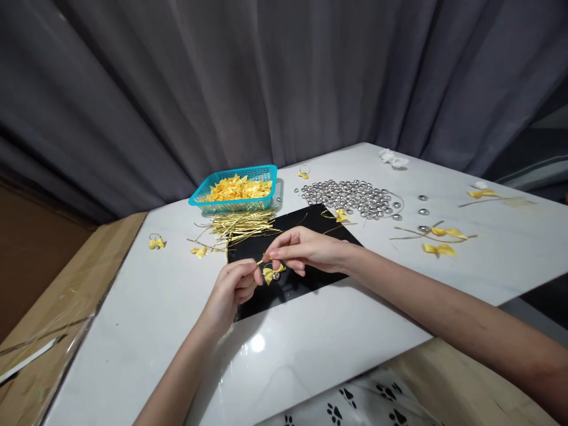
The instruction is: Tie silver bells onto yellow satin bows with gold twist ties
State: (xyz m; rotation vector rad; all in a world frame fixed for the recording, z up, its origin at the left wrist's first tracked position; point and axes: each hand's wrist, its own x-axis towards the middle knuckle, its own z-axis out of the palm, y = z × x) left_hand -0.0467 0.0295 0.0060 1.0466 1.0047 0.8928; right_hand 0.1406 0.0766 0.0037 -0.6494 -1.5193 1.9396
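Note:
Over the black mat (306, 290), my left hand (233, 287) and my right hand (306, 248) are close together, each pinching a part of one gold twist tie (261, 261). Below the pinched tie hangs a yellow ribbon bow (268, 274) with a small silver bell (276, 276) at its middle. The bow sits between the fingertips of both hands, just above the mat. Exactly how the tie's ends cross is hidden by my fingers. Behind my hands lies a pile of gold twist ties (242, 225), partly on the mat's far edge.
A teal basket (234, 207) of yellow bows stands at the back left. Many silver bells (350, 197) are spread at the back middle. Loose bows (439, 249) and ties lie at right. A finished-looking bow (156, 242) lies at left, beside a cardboard box (106, 254).

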